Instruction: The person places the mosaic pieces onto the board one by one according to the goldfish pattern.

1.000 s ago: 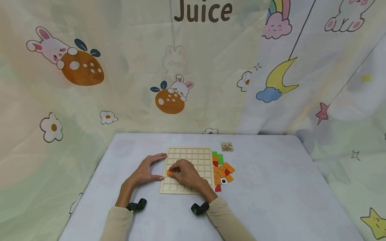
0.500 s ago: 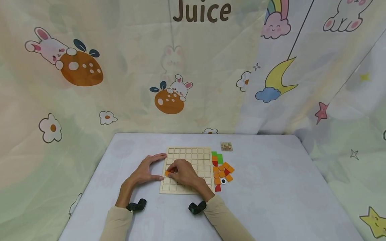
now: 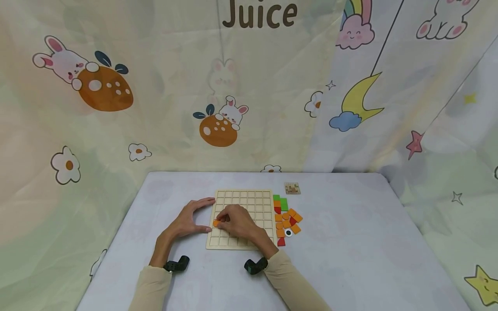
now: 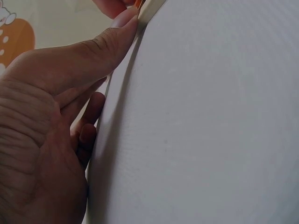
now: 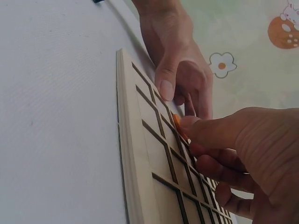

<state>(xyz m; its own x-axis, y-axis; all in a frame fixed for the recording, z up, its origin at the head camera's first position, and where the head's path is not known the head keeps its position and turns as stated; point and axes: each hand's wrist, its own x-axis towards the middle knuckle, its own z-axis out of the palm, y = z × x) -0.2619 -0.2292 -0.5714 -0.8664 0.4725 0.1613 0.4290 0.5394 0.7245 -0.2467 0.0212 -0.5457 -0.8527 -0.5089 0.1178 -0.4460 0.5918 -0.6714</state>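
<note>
A wooden grid board lies flat on the table. My right hand is over the board's left part and pinches a small orange tile between thumb and fingers, at the leftmost column of squares. In the right wrist view the orange tile stands tilted against the grid's ridges under the thumb. My left hand rests at the board's left edge, thumb and fingers spread along it and holding nothing. The left wrist view shows the left thumb against the board's side.
Right beside the board lie several loose tiles: green, orange and red, plus a white round-marked one. Behind them is a small patterned card. A printed curtain hangs behind the white table.
My right hand has shifted slightly left with the orange tile, to the leftmost column, and has stayed there over the last half second. The left hand has not moved.
</note>
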